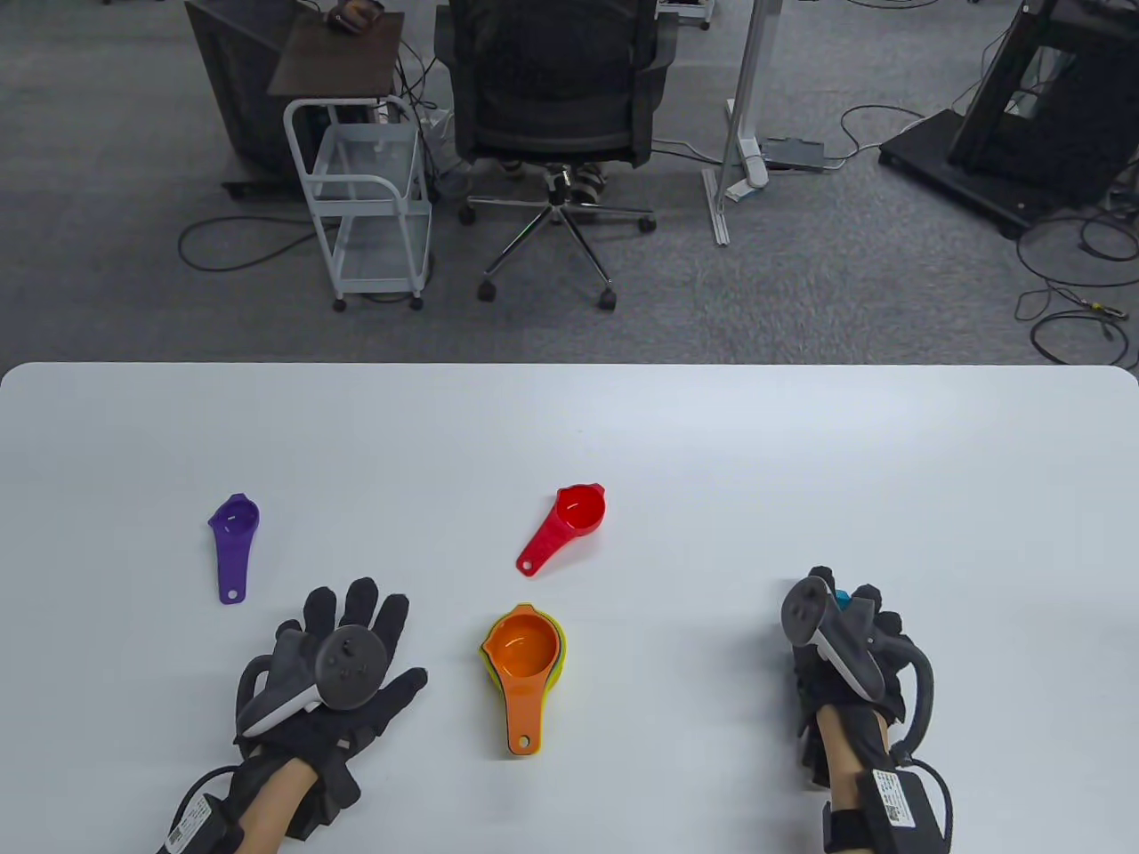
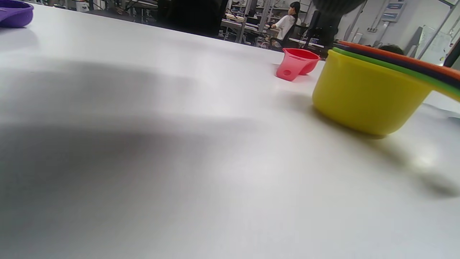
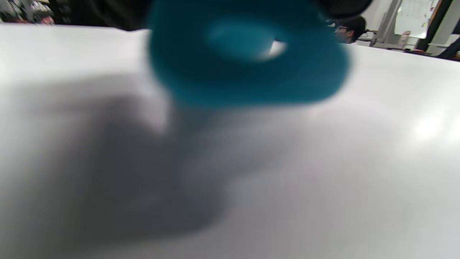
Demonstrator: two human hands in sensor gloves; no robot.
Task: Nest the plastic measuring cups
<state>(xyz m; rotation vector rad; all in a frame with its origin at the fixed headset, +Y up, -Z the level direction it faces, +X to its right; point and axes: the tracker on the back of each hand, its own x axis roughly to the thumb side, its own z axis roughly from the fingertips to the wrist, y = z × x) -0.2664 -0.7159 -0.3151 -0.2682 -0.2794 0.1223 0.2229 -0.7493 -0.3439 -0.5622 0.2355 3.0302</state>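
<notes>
Left hand [image 1: 334, 663] rests flat, fingers spread, holding nothing; right hand [image 1: 841, 636] grips a blue cup [image 3: 248, 54]; stack [image 1: 525, 654] sits mid-table between them; risk: nesting blue out of size order jams it.

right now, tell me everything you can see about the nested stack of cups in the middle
The nested stack sits upright on the white table between the two hands, touched by neither. It looks like glossy plastic: an orange cup on top, inside a yellow outer cup. The left wrist view shows thin green and dark rims layered between them. The handles overlap and point toward the person; the orange one has a hanging hole at its end.
</notes>
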